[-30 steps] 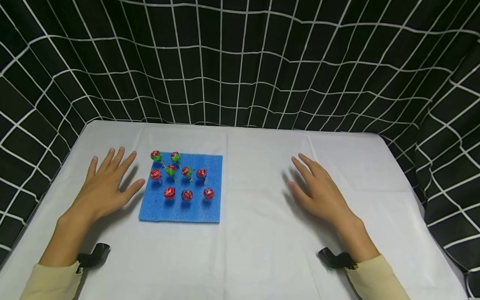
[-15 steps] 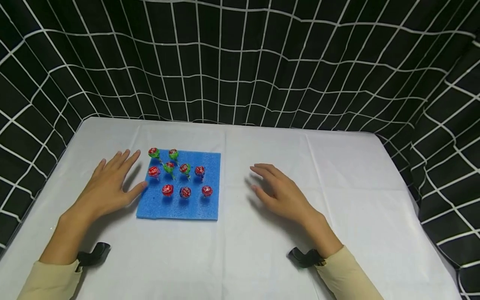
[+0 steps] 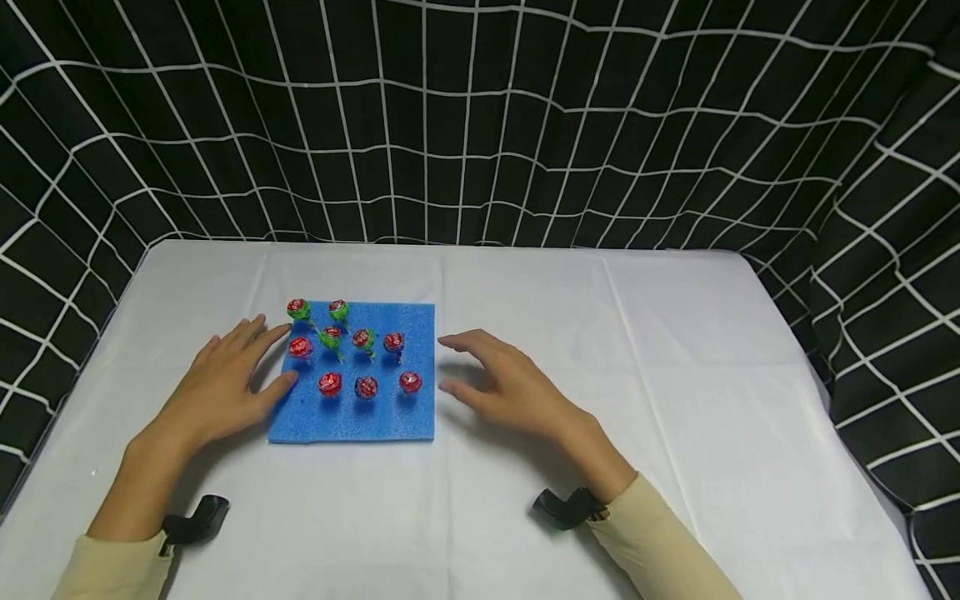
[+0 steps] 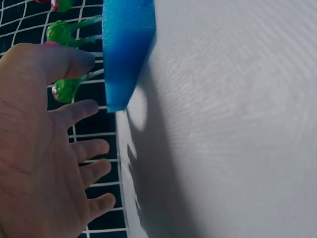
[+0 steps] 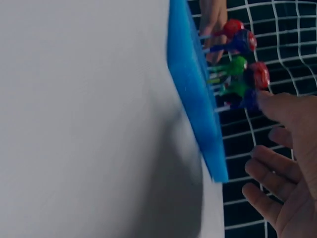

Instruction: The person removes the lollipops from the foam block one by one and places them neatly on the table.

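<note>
The blue foam pad point(image 3: 360, 408) with upright lollipops point(image 3: 365, 387) lies between both released grips: left hand point(image 3: 225, 387) touching its edge, right hand point(image 3: 510, 387) just beside.

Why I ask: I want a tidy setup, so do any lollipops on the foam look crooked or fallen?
None has fallen; all stand stuck in the blue foam pad. The green-wrapped lollipop in the middle row leans off line. Both hands hold nothing.
</note>
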A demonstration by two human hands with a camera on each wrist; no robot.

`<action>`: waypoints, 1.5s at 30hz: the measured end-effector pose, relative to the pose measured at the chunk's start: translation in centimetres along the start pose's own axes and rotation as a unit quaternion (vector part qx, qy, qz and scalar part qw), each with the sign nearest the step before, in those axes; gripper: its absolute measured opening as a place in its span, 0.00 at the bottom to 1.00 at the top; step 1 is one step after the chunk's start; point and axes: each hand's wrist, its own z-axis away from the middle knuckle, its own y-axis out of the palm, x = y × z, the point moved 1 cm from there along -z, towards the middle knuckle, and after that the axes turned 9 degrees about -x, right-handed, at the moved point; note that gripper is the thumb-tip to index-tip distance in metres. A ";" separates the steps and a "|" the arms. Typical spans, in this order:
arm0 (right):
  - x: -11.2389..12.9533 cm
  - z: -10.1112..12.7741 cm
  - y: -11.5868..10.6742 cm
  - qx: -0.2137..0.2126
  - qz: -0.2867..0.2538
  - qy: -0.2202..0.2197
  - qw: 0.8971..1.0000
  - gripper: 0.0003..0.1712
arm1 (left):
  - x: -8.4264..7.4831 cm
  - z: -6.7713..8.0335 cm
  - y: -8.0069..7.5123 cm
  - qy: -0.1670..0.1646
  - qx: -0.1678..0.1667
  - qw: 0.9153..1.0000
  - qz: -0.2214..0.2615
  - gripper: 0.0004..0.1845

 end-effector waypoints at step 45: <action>2.2 -1.2 4.4 0.000 -0.140 -0.032 0.990 0.18 | -0.1 -1.0 0.2 0.016 0.006 1.000 0.013 0.36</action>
